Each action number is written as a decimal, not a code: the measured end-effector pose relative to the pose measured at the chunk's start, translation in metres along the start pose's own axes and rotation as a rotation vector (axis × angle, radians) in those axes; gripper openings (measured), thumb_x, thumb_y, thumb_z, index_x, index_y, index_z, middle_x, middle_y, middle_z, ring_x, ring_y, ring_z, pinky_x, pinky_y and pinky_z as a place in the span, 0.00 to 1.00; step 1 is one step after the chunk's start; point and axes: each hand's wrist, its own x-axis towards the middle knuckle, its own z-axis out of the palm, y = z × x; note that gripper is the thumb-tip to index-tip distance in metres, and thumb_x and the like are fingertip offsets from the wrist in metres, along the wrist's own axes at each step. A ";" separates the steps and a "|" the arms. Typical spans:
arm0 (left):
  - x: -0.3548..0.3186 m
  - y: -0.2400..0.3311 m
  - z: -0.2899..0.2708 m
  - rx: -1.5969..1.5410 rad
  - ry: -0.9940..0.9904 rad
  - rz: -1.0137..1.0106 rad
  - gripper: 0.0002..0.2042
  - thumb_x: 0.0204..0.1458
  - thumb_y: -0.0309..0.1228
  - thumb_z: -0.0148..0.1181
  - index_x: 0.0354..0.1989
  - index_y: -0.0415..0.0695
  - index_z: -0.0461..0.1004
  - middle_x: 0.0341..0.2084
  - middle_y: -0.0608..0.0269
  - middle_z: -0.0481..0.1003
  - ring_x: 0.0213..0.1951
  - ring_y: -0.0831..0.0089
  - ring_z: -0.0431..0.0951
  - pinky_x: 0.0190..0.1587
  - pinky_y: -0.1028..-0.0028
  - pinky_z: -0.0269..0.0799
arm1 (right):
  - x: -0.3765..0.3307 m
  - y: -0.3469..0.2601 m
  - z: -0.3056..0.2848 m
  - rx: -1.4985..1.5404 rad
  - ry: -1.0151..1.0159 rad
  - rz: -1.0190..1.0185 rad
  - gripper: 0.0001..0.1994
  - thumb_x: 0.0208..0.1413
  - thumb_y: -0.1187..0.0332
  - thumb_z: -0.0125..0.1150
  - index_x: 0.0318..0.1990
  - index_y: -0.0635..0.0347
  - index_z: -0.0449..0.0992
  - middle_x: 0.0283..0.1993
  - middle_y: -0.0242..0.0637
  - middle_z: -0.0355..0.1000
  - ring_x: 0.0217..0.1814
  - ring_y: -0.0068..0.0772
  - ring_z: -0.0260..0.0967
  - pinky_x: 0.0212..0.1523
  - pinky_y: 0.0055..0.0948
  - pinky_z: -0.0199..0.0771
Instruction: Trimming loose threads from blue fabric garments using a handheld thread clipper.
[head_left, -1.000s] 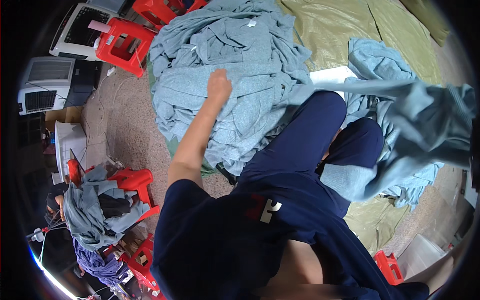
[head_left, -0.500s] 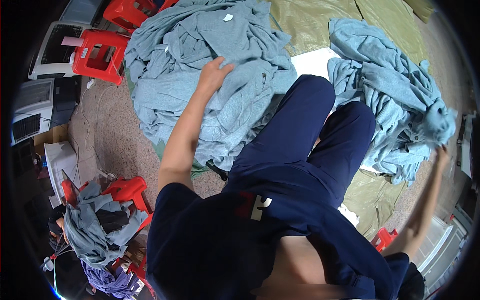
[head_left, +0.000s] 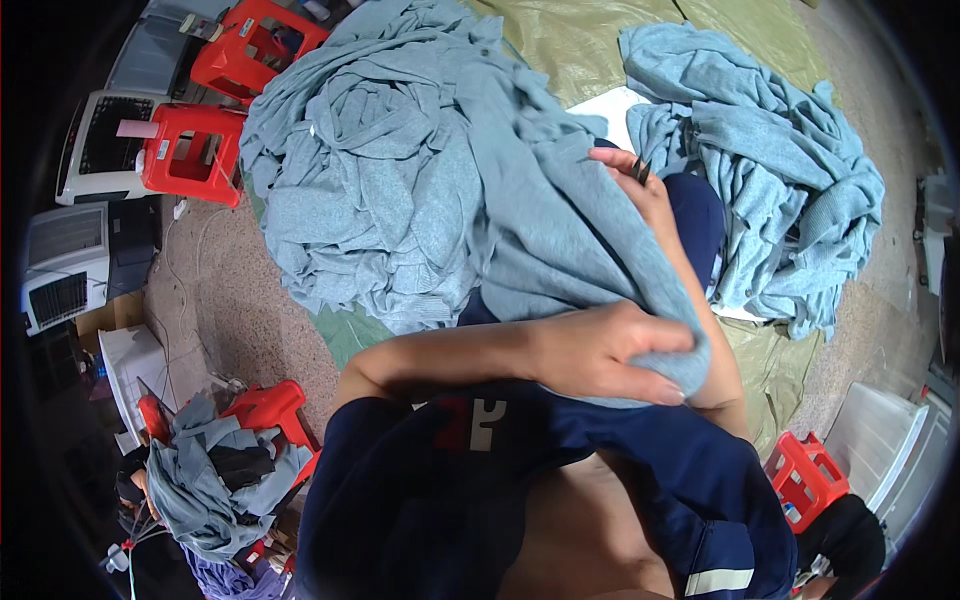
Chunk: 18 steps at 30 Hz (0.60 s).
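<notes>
A grey-blue knit garment [head_left: 560, 220] lies drawn across my lap, stretching from the large pile toward my body. Near my chest my left hand [head_left: 625, 350] is closed on its near end, thumb and fingers pinching the cloth. Farther off, my right hand [head_left: 650, 200] rests along the garment's right edge with the index finger extended over the cloth. Small dark pointed thread snips [head_left: 641, 172] stick out between its fingers; their handles are hidden in the hand.
A large heap of similar garments [head_left: 370, 200] stands left of my knees. A second, smaller heap [head_left: 770, 170] lies to the right on an olive tarp [head_left: 560, 40]. Red stools [head_left: 195, 155] stand at the left. Another stool [head_left: 270, 405], lower left, has garments beside it.
My right hand has come from the far right heap, where it held a garment, to my lap. My left hand has left the big pile and pulled a garment toward me.
</notes>
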 end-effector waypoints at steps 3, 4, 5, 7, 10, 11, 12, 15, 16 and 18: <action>0.020 -0.024 0.015 0.054 -0.065 -0.039 0.15 0.58 0.34 0.57 0.45 0.34 0.67 0.27 0.48 0.72 0.29 0.59 0.74 0.34 0.65 0.67 | -0.044 -0.036 -0.013 0.381 -0.205 0.224 0.25 0.63 0.49 0.47 0.53 0.60 0.75 0.40 0.22 0.73 0.39 0.13 0.65 0.47 0.15 0.60; 0.031 -0.029 0.022 0.087 -0.079 -0.048 0.16 0.59 0.34 0.57 0.46 0.33 0.66 0.27 0.47 0.72 0.30 0.57 0.75 0.35 0.64 0.67 | -0.059 -0.042 -0.026 0.363 -0.275 0.234 0.27 0.61 0.46 0.49 0.54 0.60 0.74 0.43 0.25 0.71 0.42 0.13 0.63 0.48 0.15 0.59; 0.041 -0.033 0.032 0.082 -0.101 0.005 0.16 0.57 0.33 0.57 0.46 0.32 0.66 0.27 0.47 0.73 0.29 0.57 0.75 0.34 0.63 0.67 | -0.076 -0.049 -0.036 0.140 -0.257 0.142 0.28 0.59 0.45 0.50 0.54 0.61 0.73 0.44 0.26 0.71 0.43 0.14 0.62 0.49 0.15 0.58; 0.052 -0.028 0.044 -0.024 -0.215 0.031 0.16 0.57 0.33 0.56 0.46 0.32 0.65 0.27 0.48 0.73 0.29 0.59 0.75 0.34 0.64 0.67 | -0.099 -0.065 -0.045 -0.168 -0.257 0.045 0.32 0.54 0.43 0.55 0.55 0.62 0.72 0.49 0.28 0.69 0.49 0.16 0.58 0.50 0.17 0.58; 0.078 -0.008 0.053 -0.183 -0.263 0.285 0.15 0.54 0.32 0.57 0.43 0.32 0.67 0.27 0.50 0.72 0.31 0.63 0.75 0.36 0.67 0.69 | -0.117 -0.050 -0.064 0.144 0.015 0.063 0.22 0.59 0.61 0.52 0.57 0.66 0.68 0.52 0.37 0.72 0.52 0.28 0.70 0.58 0.26 0.64; 0.090 0.001 0.056 -0.211 -0.317 0.333 0.15 0.53 0.33 0.57 0.41 0.32 0.67 0.28 0.52 0.73 0.32 0.64 0.75 0.36 0.69 0.69 | -0.116 -0.043 -0.070 0.184 0.040 -0.015 0.22 0.60 0.64 0.51 0.58 0.67 0.67 0.53 0.39 0.72 0.54 0.29 0.70 0.59 0.28 0.65; 0.099 0.013 0.060 -0.235 -0.344 0.385 0.15 0.52 0.33 0.58 0.41 0.33 0.68 0.27 0.54 0.74 0.31 0.67 0.75 0.35 0.70 0.69 | -0.112 -0.036 -0.071 0.239 0.142 0.005 0.22 0.58 0.67 0.51 0.60 0.65 0.67 0.55 0.39 0.71 0.54 0.29 0.70 0.60 0.29 0.65; 0.120 0.057 0.057 -0.500 -0.369 0.359 0.11 0.48 0.32 0.61 0.31 0.35 0.74 0.22 0.59 0.77 0.26 0.78 0.75 0.29 0.76 0.69 | -0.083 -0.002 -0.095 0.149 0.231 -0.031 0.21 0.58 0.67 0.51 0.58 0.66 0.68 0.54 0.41 0.72 0.53 0.31 0.70 0.59 0.30 0.66; 0.123 0.074 0.055 -0.496 -0.375 0.376 0.10 0.47 0.31 0.61 0.33 0.36 0.77 0.20 0.62 0.77 0.23 0.79 0.74 0.27 0.78 0.69 | -0.073 0.005 -0.106 0.094 0.277 -0.063 0.21 0.58 0.67 0.51 0.58 0.66 0.68 0.53 0.42 0.72 0.52 0.32 0.71 0.58 0.30 0.67; 0.133 0.096 0.052 -0.521 -0.358 0.469 0.11 0.47 0.31 0.63 0.38 0.40 0.80 0.21 0.65 0.77 0.24 0.80 0.75 0.28 0.78 0.70 | -0.048 0.017 -0.130 -0.010 0.376 -0.129 0.20 0.58 0.67 0.52 0.56 0.67 0.69 0.51 0.44 0.73 0.51 0.34 0.71 0.57 0.31 0.67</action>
